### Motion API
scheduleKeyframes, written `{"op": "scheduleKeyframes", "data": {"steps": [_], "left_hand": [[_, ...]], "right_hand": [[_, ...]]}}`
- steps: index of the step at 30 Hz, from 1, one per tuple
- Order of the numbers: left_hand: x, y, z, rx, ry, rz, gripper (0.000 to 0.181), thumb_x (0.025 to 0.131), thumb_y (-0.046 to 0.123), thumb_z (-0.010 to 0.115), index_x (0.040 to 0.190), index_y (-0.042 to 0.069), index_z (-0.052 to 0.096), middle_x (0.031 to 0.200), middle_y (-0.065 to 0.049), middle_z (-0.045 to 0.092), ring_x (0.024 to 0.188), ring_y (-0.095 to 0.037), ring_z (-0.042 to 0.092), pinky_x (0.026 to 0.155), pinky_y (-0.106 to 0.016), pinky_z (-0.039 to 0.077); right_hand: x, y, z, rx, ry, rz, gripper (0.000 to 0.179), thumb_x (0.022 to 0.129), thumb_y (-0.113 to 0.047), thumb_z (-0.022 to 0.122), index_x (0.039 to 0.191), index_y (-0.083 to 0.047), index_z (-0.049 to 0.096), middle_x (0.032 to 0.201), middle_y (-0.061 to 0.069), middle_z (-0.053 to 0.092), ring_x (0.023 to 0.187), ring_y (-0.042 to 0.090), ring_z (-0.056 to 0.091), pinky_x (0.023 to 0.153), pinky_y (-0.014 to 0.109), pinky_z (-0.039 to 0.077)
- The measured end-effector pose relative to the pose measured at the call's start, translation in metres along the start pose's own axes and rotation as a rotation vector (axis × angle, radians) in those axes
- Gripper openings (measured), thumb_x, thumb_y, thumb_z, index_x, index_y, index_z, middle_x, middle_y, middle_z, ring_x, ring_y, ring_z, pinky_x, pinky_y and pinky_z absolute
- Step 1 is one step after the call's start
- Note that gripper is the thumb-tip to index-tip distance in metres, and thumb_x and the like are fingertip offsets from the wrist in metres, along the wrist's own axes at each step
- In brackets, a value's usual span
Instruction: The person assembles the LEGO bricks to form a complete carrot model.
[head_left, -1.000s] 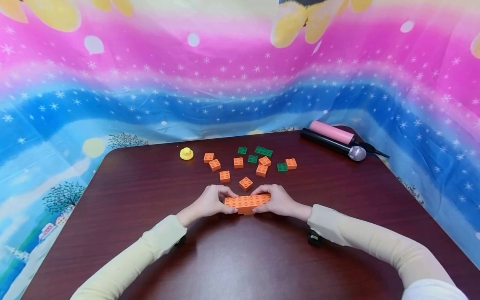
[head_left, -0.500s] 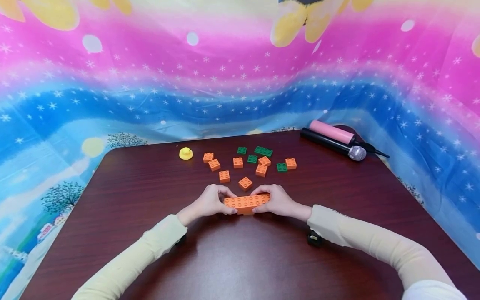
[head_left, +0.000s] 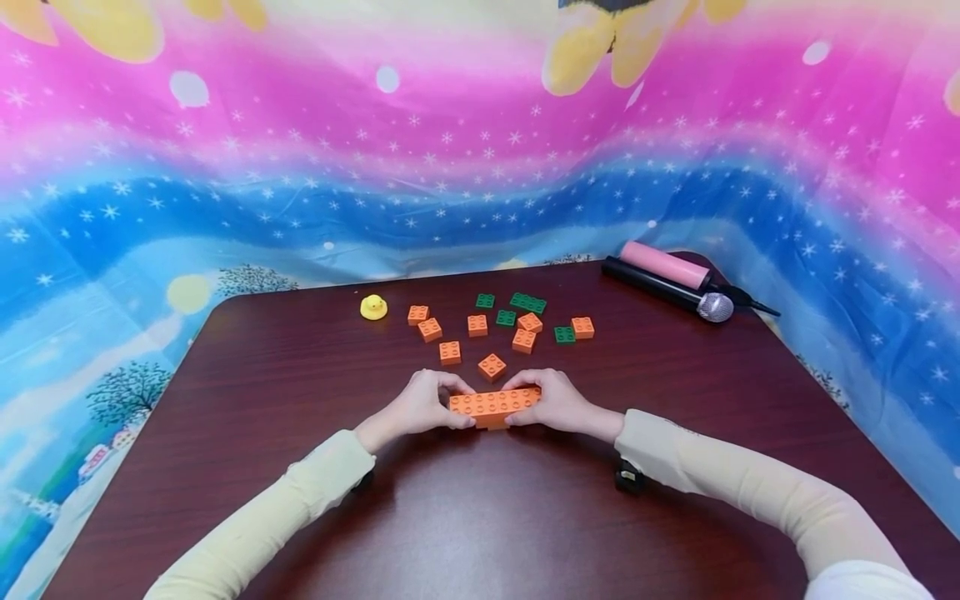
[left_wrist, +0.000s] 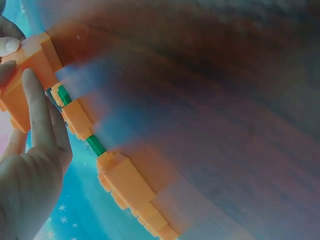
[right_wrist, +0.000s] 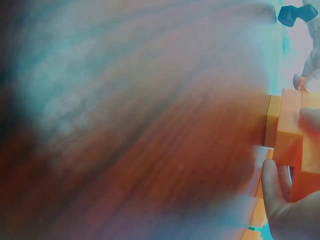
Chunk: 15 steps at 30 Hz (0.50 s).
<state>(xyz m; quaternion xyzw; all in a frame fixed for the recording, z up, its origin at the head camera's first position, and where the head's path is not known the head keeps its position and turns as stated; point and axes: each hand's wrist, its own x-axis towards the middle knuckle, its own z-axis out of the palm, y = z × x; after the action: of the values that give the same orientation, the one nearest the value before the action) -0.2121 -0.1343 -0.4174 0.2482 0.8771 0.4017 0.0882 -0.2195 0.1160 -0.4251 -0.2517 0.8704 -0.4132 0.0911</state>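
An orange toy brick structure [head_left: 491, 404] is near the middle of the table, with a long studded top row and a narrower part below. My left hand [head_left: 420, 404] grips its left end between thumb and fingers. At the other end, my right hand [head_left: 558, 402] holds it the same way. In the left wrist view, the structure [left_wrist: 42, 65] has stepped layers and the left hand [left_wrist: 37, 160] is against it. The right wrist view shows the right hand [right_wrist: 295, 217] at the structure's lower side [right_wrist: 287, 130]. Beyond the hands lies a single orange brick [head_left: 492, 367].
Several loose orange bricks [head_left: 450, 352] and green bricks [head_left: 528, 302] are scattered farther back on the brown table [head_left: 480, 517]. A yellow rubber duck [head_left: 373, 307] sits to their left. At the back right lie a microphone [head_left: 667, 287] and a pink cylinder [head_left: 666, 265].
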Motion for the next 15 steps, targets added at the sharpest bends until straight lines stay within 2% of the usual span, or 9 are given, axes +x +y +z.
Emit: {"op": "scheduleKeyframes", "data": {"steps": [4,6,10,15], "left_hand": [[-0.001,0.001,-0.004,0.046,-0.034,0.024,0.036,0.073,0.034,0.083,0.103,0.017,0.072,0.095,0.004,0.07,0.07,-0.011,0.059,0.065,-0.024,0.05],[-0.001,0.001,-0.009,0.056,-0.032,0.029,0.04,0.072,0.037,0.083,0.105,0.017,0.071,0.097,0.003,0.07,0.072,-0.011,0.062,0.067,-0.024,0.052],[-0.001,0.0,-0.022,0.049,0.042,0.024,0.046,0.071,0.038,0.084,0.107,0.012,0.07,0.098,-0.002,0.069,0.077,-0.012,0.064,0.07,-0.027,0.053],[-0.002,-0.009,-0.037,0.029,0.116,-0.008,0.049,0.072,0.035,0.083,0.11,0.008,0.069,0.102,-0.01,0.07,0.073,-0.014,0.063,0.07,-0.03,0.052]], "right_hand": [[0.0,0.001,0.001,0.004,-0.003,0.001,0.035,0.072,-0.024,0.084,0.104,-0.017,0.071,0.104,-0.001,0.07,0.089,0.015,0.057,0.081,0.032,0.046],[0.0,0.001,0.001,0.002,-0.002,-0.005,0.035,0.072,-0.024,0.084,0.104,-0.017,0.071,0.104,-0.001,0.07,0.089,0.014,0.056,0.08,0.032,0.046],[0.0,0.001,0.001,-0.007,0.001,-0.016,0.035,0.072,-0.025,0.084,0.104,-0.017,0.071,0.103,-0.001,0.07,0.088,0.014,0.056,0.08,0.031,0.045],[0.0,0.001,0.0,-0.008,-0.001,-0.015,0.035,0.072,-0.024,0.084,0.104,-0.017,0.071,0.104,-0.001,0.07,0.089,0.015,0.057,0.08,0.032,0.046]]}}
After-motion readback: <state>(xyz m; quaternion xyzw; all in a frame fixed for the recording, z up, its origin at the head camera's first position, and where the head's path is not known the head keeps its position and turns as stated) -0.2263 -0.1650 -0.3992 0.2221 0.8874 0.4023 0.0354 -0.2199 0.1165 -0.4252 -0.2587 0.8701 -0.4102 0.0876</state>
